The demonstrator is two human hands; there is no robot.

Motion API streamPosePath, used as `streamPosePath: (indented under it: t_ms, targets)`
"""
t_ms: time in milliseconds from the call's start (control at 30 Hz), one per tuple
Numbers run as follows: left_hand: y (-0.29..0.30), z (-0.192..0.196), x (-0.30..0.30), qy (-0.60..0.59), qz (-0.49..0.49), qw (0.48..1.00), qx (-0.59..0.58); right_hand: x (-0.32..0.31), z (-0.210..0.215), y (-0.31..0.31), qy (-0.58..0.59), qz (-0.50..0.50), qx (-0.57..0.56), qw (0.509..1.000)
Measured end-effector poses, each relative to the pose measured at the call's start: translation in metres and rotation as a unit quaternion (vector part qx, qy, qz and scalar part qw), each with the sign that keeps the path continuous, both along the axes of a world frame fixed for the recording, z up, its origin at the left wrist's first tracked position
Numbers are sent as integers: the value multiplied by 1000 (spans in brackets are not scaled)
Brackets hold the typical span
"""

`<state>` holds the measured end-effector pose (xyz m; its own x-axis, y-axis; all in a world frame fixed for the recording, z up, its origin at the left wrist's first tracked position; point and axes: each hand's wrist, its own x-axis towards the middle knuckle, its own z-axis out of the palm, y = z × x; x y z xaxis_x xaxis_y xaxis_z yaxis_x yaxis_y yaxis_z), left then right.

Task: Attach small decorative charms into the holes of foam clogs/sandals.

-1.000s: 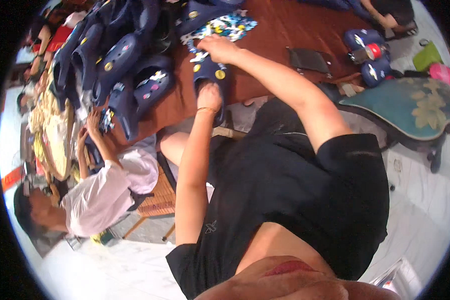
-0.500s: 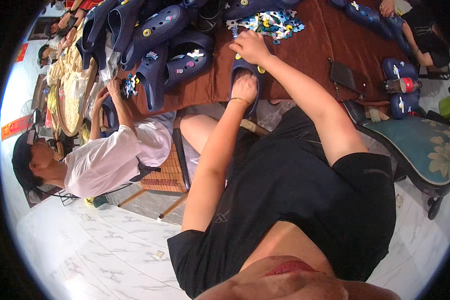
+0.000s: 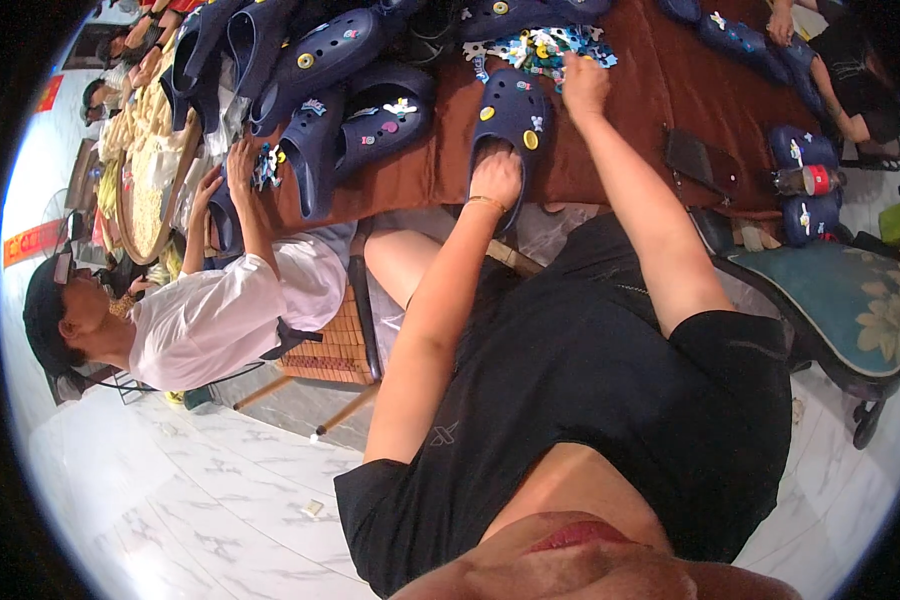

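A navy clog with yellow round charms and a small pale charm on its upper lies toe away from me at the table's near edge. My left hand, with a thin gold bracelet at the wrist, reaches into its foot opening; the fingers are mostly hidden inside. Just right of the toe, my right hand dips with bent, closed fingers into a heap of colourful shoe charms. Whatever those fingertips pinch is out of sight.
Several decorated navy clogs crowd the left of the brown-covered table. A black pouch hangs near its edge. At left sits a person in a white shirt; another person's arm is far right, near a bottle and a teal chair.
My right hand has left the clog's toe and moved right to the charm heap. The clog's upper is now uncovered, with my left hand still inside.
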<state>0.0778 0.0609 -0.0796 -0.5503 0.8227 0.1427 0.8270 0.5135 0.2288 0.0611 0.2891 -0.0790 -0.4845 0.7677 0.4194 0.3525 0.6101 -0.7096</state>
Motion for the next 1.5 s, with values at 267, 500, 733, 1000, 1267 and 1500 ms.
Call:
streamPosePath:
  t_ms: [267, 500, 733, 1000, 1267, 1500]
  targets:
    - [-4, -2, 0, -1, 3, 1000, 15, 37, 3, 16, -112, 245, 138, 953]
    - [-4, -3, 0, -2, 0, 1000, 8, 23, 23, 7, -258, 269, 116, 920]
    - [-3, -8, -1, -10, 1, 1000, 15, -12, 43, -3, -132, 327, -75, 933]
    - [-1, -1, 0, -23, -1, 1000, 18, -42, 56, -32, -235, 481, -138, 833]
    - [0, -1, 0, -39, 5, 999, 21, -61, 56, -28, -321, 436, 43, 840]
    - [-1, 3, 0, -35, 2, 999, 24, -87, 71, -42, -489, 370, 73, 786]
